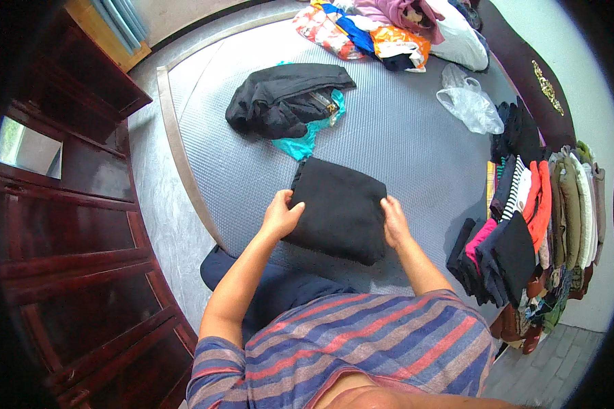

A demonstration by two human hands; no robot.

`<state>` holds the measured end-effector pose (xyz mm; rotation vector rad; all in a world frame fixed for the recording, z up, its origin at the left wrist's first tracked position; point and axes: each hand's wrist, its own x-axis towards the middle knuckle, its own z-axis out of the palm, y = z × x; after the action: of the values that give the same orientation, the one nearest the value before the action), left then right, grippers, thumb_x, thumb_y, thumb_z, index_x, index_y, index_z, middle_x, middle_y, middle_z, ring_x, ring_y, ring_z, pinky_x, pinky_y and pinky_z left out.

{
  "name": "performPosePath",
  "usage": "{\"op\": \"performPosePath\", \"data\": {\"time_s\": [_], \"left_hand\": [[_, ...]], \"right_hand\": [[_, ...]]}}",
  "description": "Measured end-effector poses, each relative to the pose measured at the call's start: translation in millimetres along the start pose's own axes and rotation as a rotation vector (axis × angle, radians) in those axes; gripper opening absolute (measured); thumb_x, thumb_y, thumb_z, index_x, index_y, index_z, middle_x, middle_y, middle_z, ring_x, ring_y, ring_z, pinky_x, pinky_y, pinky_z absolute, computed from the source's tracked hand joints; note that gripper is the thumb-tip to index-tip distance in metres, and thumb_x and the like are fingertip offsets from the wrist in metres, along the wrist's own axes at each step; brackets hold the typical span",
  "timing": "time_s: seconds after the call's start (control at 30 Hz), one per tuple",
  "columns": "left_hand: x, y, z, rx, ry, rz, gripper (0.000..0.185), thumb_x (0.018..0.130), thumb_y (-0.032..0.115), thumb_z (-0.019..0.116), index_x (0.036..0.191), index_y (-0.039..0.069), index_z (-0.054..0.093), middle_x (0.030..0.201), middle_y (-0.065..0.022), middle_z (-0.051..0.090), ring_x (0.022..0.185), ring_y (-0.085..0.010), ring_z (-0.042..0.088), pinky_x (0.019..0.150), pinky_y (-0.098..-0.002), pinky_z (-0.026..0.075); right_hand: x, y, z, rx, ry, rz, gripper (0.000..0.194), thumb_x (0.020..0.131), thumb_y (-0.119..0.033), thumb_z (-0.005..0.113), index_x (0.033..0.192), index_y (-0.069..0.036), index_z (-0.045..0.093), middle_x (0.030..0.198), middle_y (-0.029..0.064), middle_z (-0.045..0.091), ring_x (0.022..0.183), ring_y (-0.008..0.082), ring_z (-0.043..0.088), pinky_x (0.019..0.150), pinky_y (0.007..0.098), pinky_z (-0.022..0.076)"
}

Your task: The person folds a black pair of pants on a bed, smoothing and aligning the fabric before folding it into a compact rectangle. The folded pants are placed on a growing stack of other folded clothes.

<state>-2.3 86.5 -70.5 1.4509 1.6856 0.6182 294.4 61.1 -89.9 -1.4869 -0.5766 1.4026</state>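
A black garment, folded into a neat rectangle, is held level in front of my lap, over the bed mat. My left hand grips its left edge, thumb on top. At the opposite edge, my right hand holds the cloth, thumb along the rim. The fingers beneath the fabric are hidden. Just beyond the folded piece lies a crumpled black garment on the mat. A turquoise cloth or bag shows from under it.
The grey textured mat covers the bed. Folded clothes stand in stacks on the right. A clear plastic bag lies farther back, near a heap of bright bags and cloths. Dark red wooden cabinets line the left.
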Motion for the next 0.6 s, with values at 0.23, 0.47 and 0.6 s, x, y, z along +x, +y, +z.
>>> {"op": "performPosePath", "data": {"time_s": [0.23,0.47,0.6], "left_hand": [[98.6,18.3,29.2,-0.356,-0.042,-0.132,0.053,0.083,0.030,0.064,0.121,-0.004,0.049,0.110,-0.0145,0.060,0.101,-0.0221,0.057,0.087,-0.0338,0.045],[115.9,16.0,34.5,-0.548,-0.137,-0.254,0.026,0.082,0.021,0.066,0.100,0.002,0.061,0.089,-0.0040,0.063,0.078,-0.0130,0.055,0.071,-0.0288,0.045],[102.5,4.5,23.1,-0.779,0.002,-0.187,0.006,0.082,0.012,0.064,0.082,0.007,0.060,0.074,0.0028,0.057,0.065,-0.0069,0.050,0.059,-0.0232,0.042]], "right_hand": [[29.9,-8.9,11.1,-0.018,-0.039,0.063,0.060,0.084,-0.033,0.063,0.131,-0.004,0.039,0.125,0.0136,0.048,0.114,0.0237,0.047,0.096,0.0356,0.0382],[44.2,-25.3,34.3,-0.215,0.054,-0.097,0.031,0.084,-0.026,0.065,0.102,-0.003,0.055,0.088,0.0033,0.058,0.080,0.0126,0.054,0.073,0.0300,0.0470],[44.8,-24.8,32.5,-0.055,-0.084,-0.109,0.024,0.087,-0.021,0.062,0.101,-0.003,0.056,0.087,0.0024,0.058,0.077,0.0108,0.054,0.071,0.0280,0.0469]]}}
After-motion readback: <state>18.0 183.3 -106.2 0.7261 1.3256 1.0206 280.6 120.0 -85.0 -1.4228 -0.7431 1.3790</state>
